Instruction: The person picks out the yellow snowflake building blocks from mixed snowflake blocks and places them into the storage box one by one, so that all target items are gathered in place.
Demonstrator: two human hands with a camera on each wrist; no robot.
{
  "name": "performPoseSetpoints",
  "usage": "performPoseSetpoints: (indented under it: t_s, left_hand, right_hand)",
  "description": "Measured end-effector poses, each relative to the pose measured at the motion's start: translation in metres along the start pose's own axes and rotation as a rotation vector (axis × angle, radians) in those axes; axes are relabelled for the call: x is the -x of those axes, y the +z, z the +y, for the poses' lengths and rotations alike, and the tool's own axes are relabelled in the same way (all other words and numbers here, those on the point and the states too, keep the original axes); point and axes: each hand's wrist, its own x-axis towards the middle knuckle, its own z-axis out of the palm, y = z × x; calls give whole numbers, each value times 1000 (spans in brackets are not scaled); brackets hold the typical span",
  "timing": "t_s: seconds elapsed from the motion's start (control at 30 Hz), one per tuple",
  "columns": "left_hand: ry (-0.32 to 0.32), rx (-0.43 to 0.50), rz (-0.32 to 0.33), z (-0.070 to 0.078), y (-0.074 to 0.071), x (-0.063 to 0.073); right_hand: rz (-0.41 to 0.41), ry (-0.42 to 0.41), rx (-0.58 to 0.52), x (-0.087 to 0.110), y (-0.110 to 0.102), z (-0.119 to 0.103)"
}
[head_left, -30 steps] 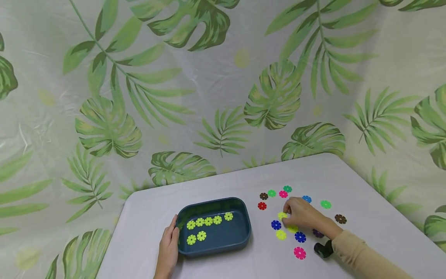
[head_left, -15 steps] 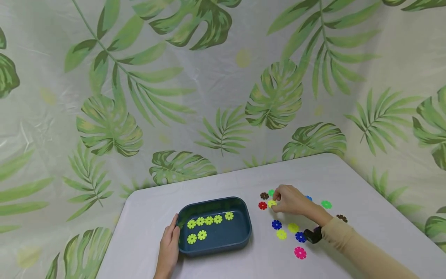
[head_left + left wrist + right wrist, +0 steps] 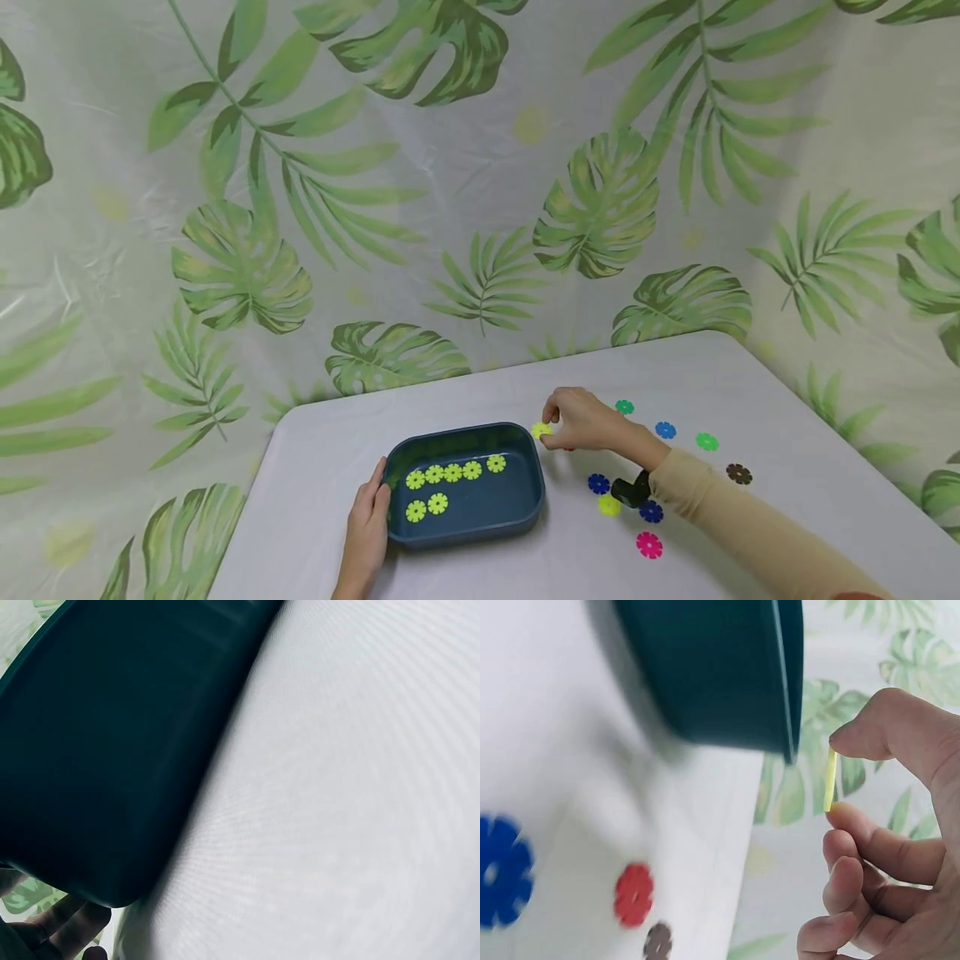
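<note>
My left hand (image 3: 366, 518) rests against the left end of a dark blue tray (image 3: 480, 530), fingers extended along its outer wall. In the left wrist view its fingertips (image 3: 91, 926) touch the tray's end. Several yellow notched discs (image 3: 452, 472) lie inside the tray in two rows. Just outside the tray's far right corner, my right hand (image 3: 585, 417) pinches another yellow notched disc (image 3: 540, 430) between thumb and index finger. In the right wrist view this disc (image 3: 829, 780) appears edge-on, beside the tray rim (image 3: 787, 712).
Right of the tray, loose notched discs lie on the white table (image 3: 555, 558): blue (image 3: 598, 483), yellow (image 3: 609, 505), pink (image 3: 649, 545), green (image 3: 707, 442), brown (image 3: 738, 473) and others. The right forearm covers some. A leaf-patterned curtain (image 3: 480, 167) stands behind the table.
My right hand has carried the pinched yellow disc leftward from among the loose discs to the tray's far right corner. The left hand and the discs in the tray stay as they were.
</note>
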Motion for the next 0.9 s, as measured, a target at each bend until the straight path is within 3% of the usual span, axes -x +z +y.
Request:
performPoseSetpoints:
  t_s: [0.33, 0.9]
  left_hand:
    - [11, -9, 2, 1, 1, -2]
    - [0, -21, 1, 0, 0, 0]
  right_hand:
    - [-50, -82, 29, -22, 16, -30]
    - [-263, -170, 119, -45, 57, -70]
